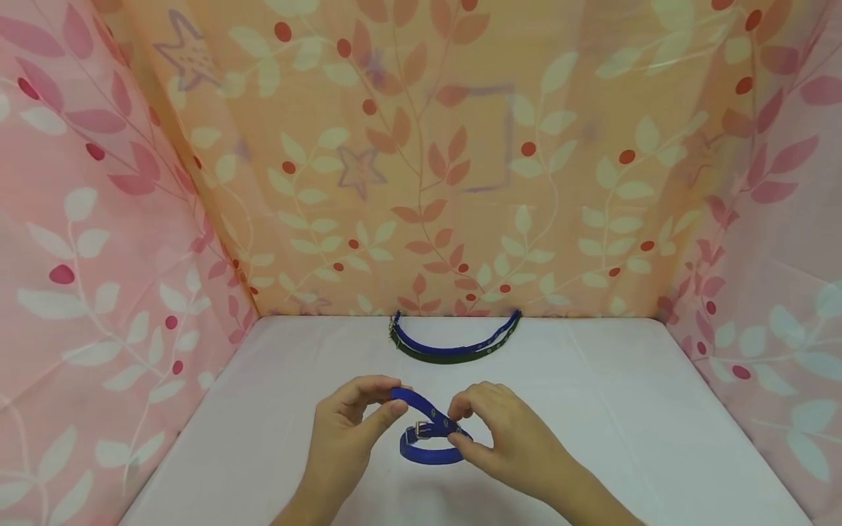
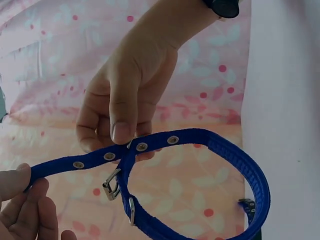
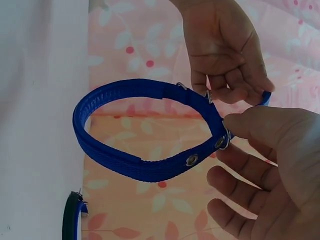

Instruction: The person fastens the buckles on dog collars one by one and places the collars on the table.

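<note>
A blue collar (image 1: 430, 457) with metal eyelets is held up in a loop over the table by both hands. My left hand (image 1: 345, 424) pinches the tip of its strap between thumb and fingers. With thumb and forefinger, my right hand (image 1: 509, 435) pinches the collar where the eyelet strap crosses the buckle end. The metal buckle (image 2: 111, 186) hangs just beside that crossing in the left wrist view, and a metal ring (image 2: 132, 212) sits farther along the band. In the right wrist view, the other right-hand fingers (image 3: 232, 190) spread loosely below the strap.
Behind the hands, a blue collar (image 1: 430, 346) and a dark green collar (image 1: 441, 359) lie nested in a curve at the white table's (image 1: 316, 343) back edge. Flowered cloth walls (image 1: 421, 146) stand behind and on both sides.
</note>
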Tool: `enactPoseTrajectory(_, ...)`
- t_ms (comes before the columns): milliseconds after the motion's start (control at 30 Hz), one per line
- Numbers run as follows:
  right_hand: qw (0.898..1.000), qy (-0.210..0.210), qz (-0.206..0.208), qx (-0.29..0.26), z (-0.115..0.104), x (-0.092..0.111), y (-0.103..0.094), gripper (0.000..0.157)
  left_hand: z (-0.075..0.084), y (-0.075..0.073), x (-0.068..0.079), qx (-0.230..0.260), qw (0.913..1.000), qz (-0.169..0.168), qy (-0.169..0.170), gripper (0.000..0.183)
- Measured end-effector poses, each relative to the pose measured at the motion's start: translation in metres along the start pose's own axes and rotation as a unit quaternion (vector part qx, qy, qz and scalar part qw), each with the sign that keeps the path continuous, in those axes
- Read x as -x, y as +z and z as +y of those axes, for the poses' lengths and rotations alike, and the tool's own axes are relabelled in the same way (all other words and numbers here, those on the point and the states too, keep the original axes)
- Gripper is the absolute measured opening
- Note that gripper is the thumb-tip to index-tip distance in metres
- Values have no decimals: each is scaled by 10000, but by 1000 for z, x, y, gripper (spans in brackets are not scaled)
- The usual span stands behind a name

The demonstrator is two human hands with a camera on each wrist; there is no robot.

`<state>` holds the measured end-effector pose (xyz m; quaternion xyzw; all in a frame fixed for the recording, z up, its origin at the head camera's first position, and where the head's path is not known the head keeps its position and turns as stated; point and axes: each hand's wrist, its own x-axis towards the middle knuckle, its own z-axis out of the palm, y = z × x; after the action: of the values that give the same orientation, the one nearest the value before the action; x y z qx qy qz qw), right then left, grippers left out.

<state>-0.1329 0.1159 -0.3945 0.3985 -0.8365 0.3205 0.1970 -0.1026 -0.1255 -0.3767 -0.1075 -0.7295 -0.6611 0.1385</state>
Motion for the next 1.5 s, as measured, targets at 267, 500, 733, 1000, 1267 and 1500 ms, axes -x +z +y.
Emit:
enactPoseTrajectory(267, 9989, -293, -45, -353, 1, 3, 4, 41, -1, 1, 0, 100, 9998, -172, -13, 22)
enactPoseTrajectory(500, 9987, -169, 132, -466, 0, 1, 3, 39, -3, 2, -1, 230, 9996, -172, -44, 23)
enactPoseTrajectory(733, 9931, 383, 325, -1057, 2, 0, 0, 40, -14, 6, -10, -478, 9953, -649, -537, 39)
enactPoseTrajectory(1000, 9836, 496, 658, -1605, 5, 1, 1, 43, -30, 14, -9, -1782, 9612, -2046, -503, 35)
enactPoseTrajectory(1267, 9772, 631, 764, -1876, 5, 0, 1, 41, -29, 16, -5, -1520, 9691, -1921, -296, 20)
enactPoseTrajectory(1500, 9820, 439, 828, -1643, 4, 0, 0, 38, -28, 18, -4, -1580, 9706, -1806, -169, 27)
